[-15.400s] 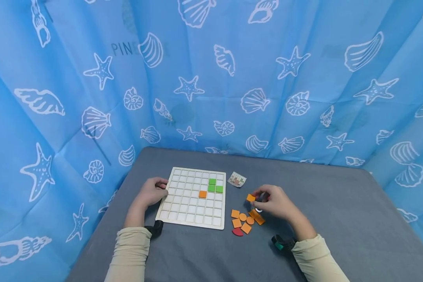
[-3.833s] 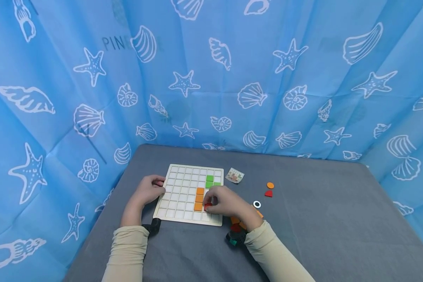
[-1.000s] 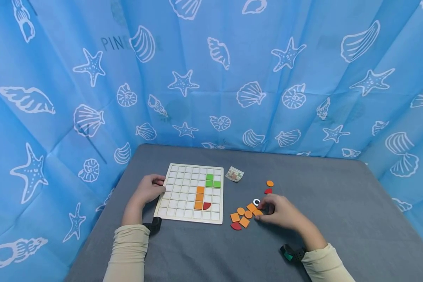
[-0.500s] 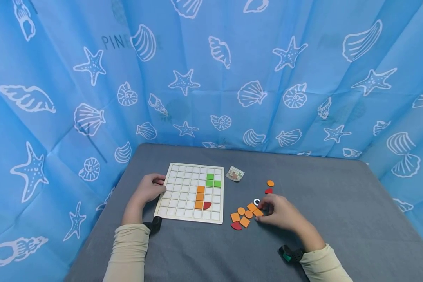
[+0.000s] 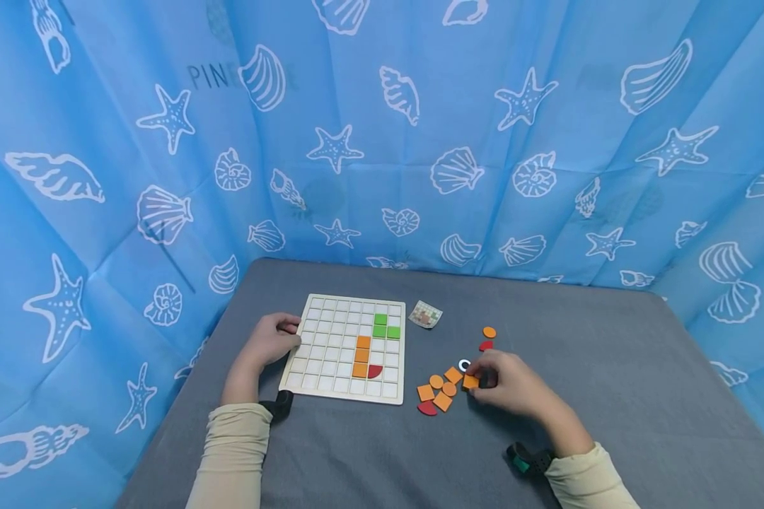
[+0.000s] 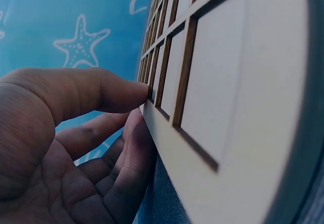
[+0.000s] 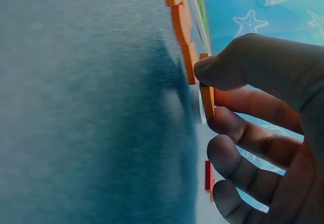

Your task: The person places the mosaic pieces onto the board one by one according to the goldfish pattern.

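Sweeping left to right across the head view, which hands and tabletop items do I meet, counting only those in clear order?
Left hand → pale, square gridded board → small printed card → round white piece with a dark centre → right hand.

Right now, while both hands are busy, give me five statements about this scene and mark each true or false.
1. The left hand grips the edge of the board, and the right hand pinches an orange square. True.
2. Nothing red lies on the board. False: a red quarter-circle lies right of the board's lowest orange tile.
3. Three green squares lie on the board. True.
4. A ring lies on the board. False: the white ring lies on the table.
5. A small card lies beside the board. True.
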The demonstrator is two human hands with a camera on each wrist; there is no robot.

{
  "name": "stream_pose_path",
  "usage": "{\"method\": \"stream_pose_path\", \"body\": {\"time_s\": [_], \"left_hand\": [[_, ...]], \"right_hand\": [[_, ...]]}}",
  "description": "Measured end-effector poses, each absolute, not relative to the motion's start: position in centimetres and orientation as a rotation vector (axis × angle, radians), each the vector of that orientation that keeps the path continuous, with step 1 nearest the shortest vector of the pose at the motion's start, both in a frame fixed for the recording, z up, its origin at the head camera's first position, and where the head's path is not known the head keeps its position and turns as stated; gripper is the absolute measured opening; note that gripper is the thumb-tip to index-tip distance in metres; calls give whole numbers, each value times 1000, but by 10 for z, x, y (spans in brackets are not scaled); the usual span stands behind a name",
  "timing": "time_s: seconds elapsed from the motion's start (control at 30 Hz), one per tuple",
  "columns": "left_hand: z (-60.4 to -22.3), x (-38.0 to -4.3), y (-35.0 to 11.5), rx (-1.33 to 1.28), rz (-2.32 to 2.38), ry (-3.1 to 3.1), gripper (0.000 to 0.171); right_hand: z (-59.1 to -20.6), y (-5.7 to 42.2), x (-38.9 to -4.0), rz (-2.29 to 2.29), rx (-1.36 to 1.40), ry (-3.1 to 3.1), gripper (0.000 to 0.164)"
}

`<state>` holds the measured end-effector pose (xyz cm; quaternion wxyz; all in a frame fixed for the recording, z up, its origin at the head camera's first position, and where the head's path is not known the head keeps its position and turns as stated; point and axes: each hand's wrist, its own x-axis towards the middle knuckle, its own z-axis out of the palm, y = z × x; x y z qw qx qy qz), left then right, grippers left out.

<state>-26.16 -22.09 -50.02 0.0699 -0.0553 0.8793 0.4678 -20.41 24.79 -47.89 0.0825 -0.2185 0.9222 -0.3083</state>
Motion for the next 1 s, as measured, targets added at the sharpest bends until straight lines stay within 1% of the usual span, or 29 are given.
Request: {"method": "stream_pose_path", "body": {"time_s": [0.13, 0.3, 0.67, 1.0], "left_hand": [[-500, -262, -221, -156, 1406, 2657, 46], [-502, -262, -223, -168, 1394, 2654, 46], [-503, -261, -222, -172, 1410, 2665, 46], [-501, -260, -219, -169, 1393, 2673, 45]], "right_hand": [[-475, 242, -207, -953, -723, 2769, 22], [-471, 220, -217, -1000, -786, 2746, 20], [-470, 143, -252, -1093, -779, 2662, 24], [-478, 80, -279, -1065, -875, 2653, 25]]}}
